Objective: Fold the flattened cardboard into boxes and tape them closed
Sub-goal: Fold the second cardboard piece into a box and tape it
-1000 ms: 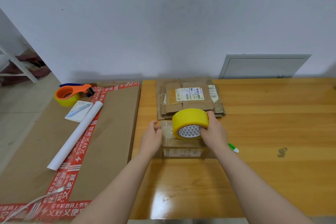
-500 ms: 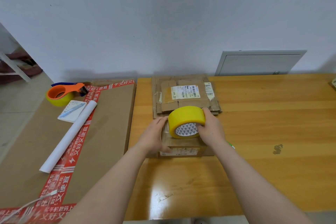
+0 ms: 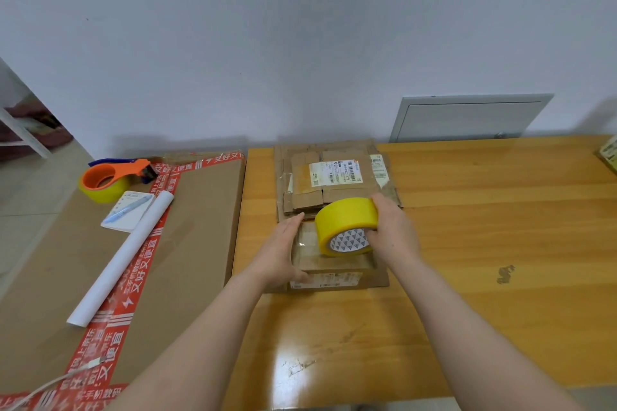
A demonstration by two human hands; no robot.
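Small cardboard box (image 3: 334,275) near the middle of a wooden table (image 3: 484,243), being taped with a yellow tape roll (image 3: 347,220).

The right hand (image 3: 394,233) grips the roll, fingers curled round its right side, and holds it on edge on top of the box, where a glossy strip of clear tape shows. The left hand (image 3: 283,250) lies flat, fingers straight, against the box's left side and top edge. A stack of flattened cardboard (image 3: 337,177) with shipping labels lies just behind the box. Left of the box, beside the table, lies a large flat carton (image 3: 197,243) with red printed tape. On it, farther left of the box, are a white paper roll (image 3: 123,257), a notepad (image 3: 125,222) with a blue pen (image 3: 128,208), and an orange tape dispenser (image 3: 107,180).
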